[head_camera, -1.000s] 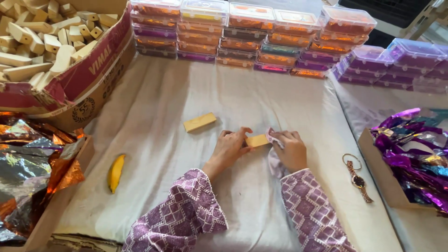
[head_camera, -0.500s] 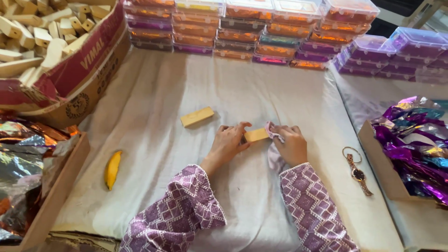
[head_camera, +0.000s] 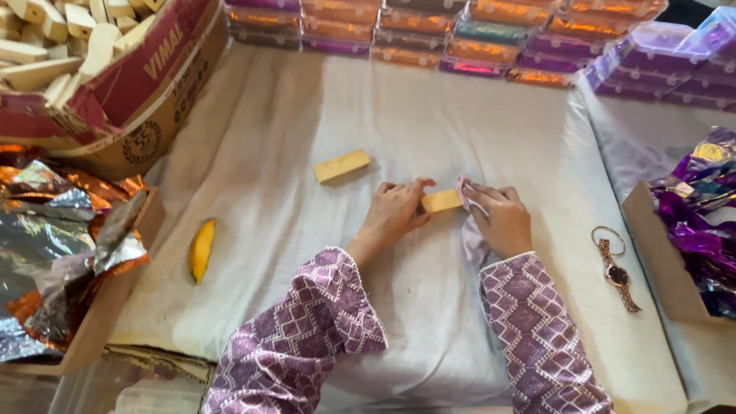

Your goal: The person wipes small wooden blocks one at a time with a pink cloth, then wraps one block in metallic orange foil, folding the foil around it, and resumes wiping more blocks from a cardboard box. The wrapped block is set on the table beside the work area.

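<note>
Head view: the left hand [head_camera: 391, 215] pins a small yellow bar [head_camera: 442, 201] to the white cloth [head_camera: 307, 153] that covers the tabletop, thumb and fingers closed narrow on its left end, which appears to steady the bar against sliding. The right hand [head_camera: 502, 222] meets the bar's right end with a pale rag [head_camera: 471, 230] bunched in its fingers, which are curled shut on it; the rag's tail hangs down under the palm. Holding the bar from both ends like this looks suited to wiping or rubbing it. Both sleeves are purple with a white diamond pattern.

A second bar [head_camera: 342, 165] of the same kind lies loose on the cloth just up and left of the hands, within easy reach. A yellow curved piece [head_camera: 202, 249] lies further left, well apart from them.

At top left a cardboard box [head_camera: 146, 84] is heaped with pale blocks. Below it a tray [head_camera: 100, 322] holds crumpled orange and silver foil [head_camera: 61, 230]. At right another box [head_camera: 652, 253] holds purple foil [head_camera: 701, 215], and a wristwatch [head_camera: 616, 270] lies on the cloth beside it, seemingly taken off to keep it out of the work. Along the far edge, stacked clear boxes [head_camera: 475, 38] with coloured contents stand in rows.
</note>
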